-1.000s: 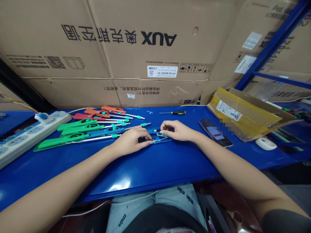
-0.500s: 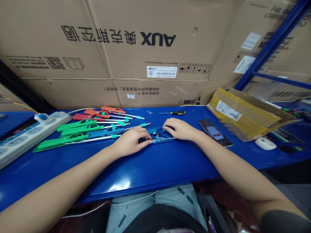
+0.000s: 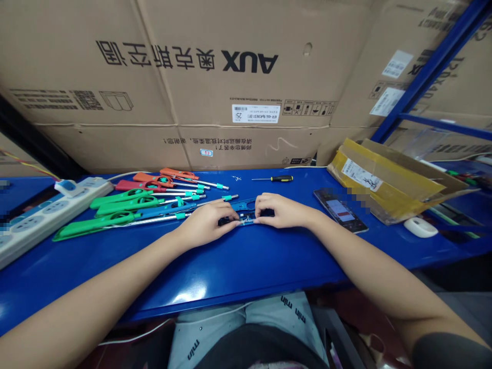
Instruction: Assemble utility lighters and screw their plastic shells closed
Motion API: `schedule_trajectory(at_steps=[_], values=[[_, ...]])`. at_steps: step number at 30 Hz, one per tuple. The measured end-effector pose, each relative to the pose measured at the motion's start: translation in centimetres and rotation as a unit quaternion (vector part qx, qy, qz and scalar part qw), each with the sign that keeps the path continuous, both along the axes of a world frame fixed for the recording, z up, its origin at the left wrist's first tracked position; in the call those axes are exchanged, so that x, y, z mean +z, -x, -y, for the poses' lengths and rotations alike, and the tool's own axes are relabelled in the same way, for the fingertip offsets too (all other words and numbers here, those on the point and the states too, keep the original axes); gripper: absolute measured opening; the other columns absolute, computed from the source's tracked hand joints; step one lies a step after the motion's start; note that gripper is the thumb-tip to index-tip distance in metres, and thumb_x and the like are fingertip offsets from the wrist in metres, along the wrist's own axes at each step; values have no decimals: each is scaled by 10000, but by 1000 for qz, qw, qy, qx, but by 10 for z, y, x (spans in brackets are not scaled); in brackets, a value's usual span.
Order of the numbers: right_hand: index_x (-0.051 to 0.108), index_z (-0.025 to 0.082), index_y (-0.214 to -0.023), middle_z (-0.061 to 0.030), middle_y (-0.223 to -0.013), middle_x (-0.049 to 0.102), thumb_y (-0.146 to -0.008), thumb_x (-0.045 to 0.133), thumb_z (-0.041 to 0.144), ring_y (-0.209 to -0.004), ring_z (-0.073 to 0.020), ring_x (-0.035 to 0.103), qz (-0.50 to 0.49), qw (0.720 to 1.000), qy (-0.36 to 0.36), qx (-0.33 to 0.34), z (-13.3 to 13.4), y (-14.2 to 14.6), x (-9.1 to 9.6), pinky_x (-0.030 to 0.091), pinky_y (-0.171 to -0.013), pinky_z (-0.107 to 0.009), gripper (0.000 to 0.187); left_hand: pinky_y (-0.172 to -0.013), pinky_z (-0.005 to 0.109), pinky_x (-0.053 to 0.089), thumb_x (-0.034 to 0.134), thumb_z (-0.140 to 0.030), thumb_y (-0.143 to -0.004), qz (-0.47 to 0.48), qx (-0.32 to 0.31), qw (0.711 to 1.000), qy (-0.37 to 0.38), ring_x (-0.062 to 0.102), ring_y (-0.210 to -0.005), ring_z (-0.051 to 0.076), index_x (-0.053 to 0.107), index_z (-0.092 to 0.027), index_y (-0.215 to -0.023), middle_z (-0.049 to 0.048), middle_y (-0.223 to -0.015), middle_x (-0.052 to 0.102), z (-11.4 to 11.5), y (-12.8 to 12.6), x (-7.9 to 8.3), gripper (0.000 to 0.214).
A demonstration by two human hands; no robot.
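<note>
Right now, I'm seeing a blue plastic case (image 3: 239, 207) lying on the shiny blue surface (image 3: 226, 271), between my two hands. My left hand (image 3: 209, 223) is bending its fingers and holding the left part of the case. My right hand (image 3: 282, 210) is curling its thumb and fingers by some thin white wires (image 3: 245, 221), but I can't tell if it is pinching anything. Long lighters (image 3: 92, 226) with green, red and orange handles are lying to the left. A screwdriver (image 3: 282, 178) is resting behind the right hand.
</note>
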State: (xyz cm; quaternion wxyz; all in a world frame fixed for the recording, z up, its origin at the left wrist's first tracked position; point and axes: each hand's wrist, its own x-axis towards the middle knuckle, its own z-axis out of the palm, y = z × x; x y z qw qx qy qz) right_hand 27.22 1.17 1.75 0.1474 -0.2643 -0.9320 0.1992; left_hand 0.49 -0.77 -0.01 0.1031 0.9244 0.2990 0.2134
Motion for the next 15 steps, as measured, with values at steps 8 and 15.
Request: schedule_trajectory(at_steps=[8,15], values=[[680,187,-855,-49,-909,671,-953,642,290,-893,-195,596,-9,1000,11,-11,-2,-3,0,458,-838,-335,147,-870,334,527,556,-306,-1015,7,9,1000,-1,670,-949,216,720,-187,-1012,69,-972,724,0,-1,-1,203],[672,186,-902,-57,-943,668,-899,708,279,-905,-207,580,51,998,-5,-30,5,1,1,449,-806,-328,100,-871,341,521,649,-297,-954,-8,4,1000,16,660,-956,228,708,-183,-1030,63,-981,716,4,-1,0,149]])
